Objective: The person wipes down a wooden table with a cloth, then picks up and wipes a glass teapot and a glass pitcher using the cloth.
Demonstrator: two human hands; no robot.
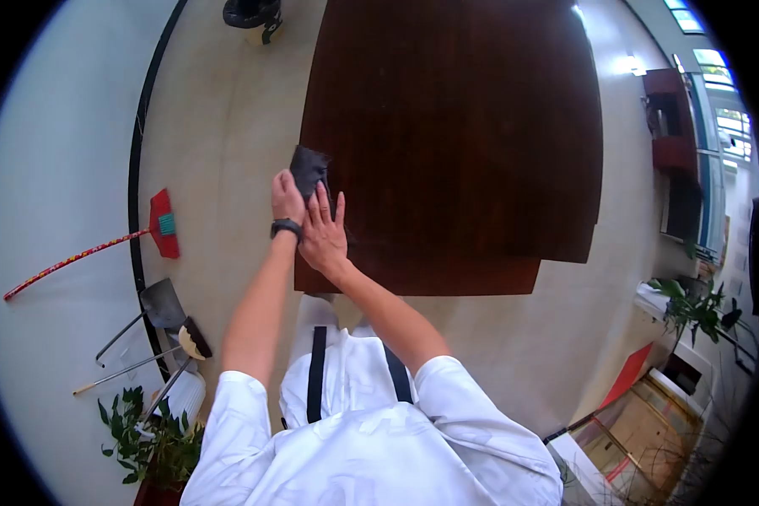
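A dark grey cloth [309, 169] lies at the left edge of the dark brown wooden table [455, 143]. My left hand [287, 199], with a black band on its wrist, has its fingers curled round the cloth's near left side. Beside it, my right hand [325, 234] presses on the lower part of the cloth, its fingers stretched out and spread. The two hands almost touch at the table edge. Part of the cloth is hidden under my right fingers.
On the left a red broom [164, 223], a dustpan [164, 304] and a brush [194, 337] lean near the wall. A potted plant [156, 438] stands below them. A black-lined bin [253, 15] is at the top; another plant [691, 308] is at right.
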